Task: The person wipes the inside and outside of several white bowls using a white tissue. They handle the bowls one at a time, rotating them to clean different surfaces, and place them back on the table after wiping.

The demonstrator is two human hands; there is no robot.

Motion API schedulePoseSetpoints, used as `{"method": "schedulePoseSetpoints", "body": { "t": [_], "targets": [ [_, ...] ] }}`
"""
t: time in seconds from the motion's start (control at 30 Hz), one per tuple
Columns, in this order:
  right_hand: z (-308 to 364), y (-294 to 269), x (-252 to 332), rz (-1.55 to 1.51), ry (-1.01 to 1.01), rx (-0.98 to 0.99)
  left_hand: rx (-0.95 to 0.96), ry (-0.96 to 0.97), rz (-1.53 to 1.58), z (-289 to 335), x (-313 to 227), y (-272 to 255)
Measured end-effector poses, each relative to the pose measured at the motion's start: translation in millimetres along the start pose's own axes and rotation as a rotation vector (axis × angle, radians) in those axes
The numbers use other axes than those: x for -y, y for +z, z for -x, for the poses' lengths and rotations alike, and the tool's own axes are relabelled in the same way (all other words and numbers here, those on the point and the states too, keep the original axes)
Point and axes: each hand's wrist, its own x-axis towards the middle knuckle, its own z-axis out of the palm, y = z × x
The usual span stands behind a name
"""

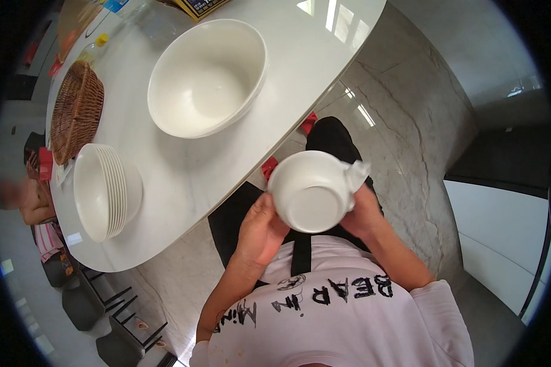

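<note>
Over my lap, off the table's edge, I hold a small white bowl [312,199] with its round foot turned up toward me. My left hand [262,225] grips its left side, thumb against the wall. My right hand [362,214] is closed at the right side, partly hidden behind the bowl. A crumpled white tissue or cloth [357,175] sticks out there, pressed to the rim. On the table stand a large white bowl [205,92], with what looks like a second rim beneath it, and a tilted stack of several smaller white bowls [101,192].
The glossy white table [183,177] has a rounded near-left end. On it are a wicker basket [78,113], a yellow-capped bottle [93,50] and a dark-yellow box [199,7]. Dark chairs [82,306] stand at the lower left, and another person [38,196] sits at far left.
</note>
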Motion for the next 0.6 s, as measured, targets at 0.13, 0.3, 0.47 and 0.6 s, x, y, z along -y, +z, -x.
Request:
{"method": "schedulePoseSetpoints", "body": {
  "t": [0.13,0.3,0.47,0.6],
  "targets": [
    [-0.9,-6.5,35.4,0.247,-0.044,-0.092,0.205,-0.093,-0.121,4.3,-7.5,2.5],
    [-11.9,-15.7,22.6,0.484,-0.074,-0.073,0.091,-0.098,0.031,5.9,-4.8,8.2],
    [-6.0,-7.8,26.8,0.87,-0.272,-0.29,0.035,-0.023,0.01,3.6,4.6,2.0],
    [-4.3,3.0,30.9,1.215,-0.608,-0.235,0.089,0.021,0.052,4.3,5.0,3.6]
  ]
}}
